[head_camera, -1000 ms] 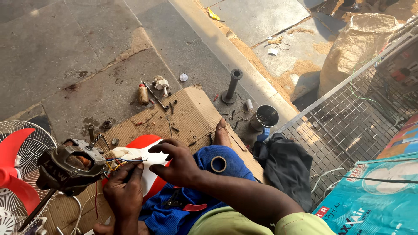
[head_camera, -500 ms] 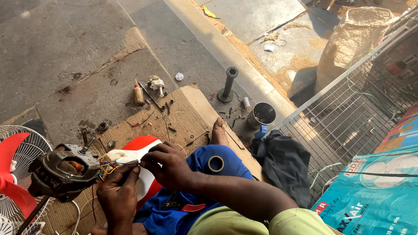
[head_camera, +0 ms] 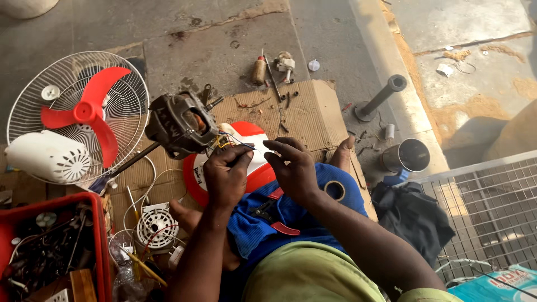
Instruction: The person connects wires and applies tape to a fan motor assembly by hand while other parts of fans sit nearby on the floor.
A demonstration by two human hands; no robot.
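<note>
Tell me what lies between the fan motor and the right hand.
In the head view, thin coloured wires run from the fan motor toward the right hand; the left hand pinches them there.

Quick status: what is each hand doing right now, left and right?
Left hand: closed, pinching the thin wires coming off the fan motor.
Right hand: fingers curled at the wires' ends; whether it grips them cannot be told.

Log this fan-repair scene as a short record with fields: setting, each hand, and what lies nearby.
setting: person seated on cardboard on a concrete floor
left hand: pinching thin wires at the fan motor
right hand: fingers spread beside the same wires
lap: blue cloth, red-handled pliers, tape roll
left of the person: fan grille with red blade, red crate
</note>
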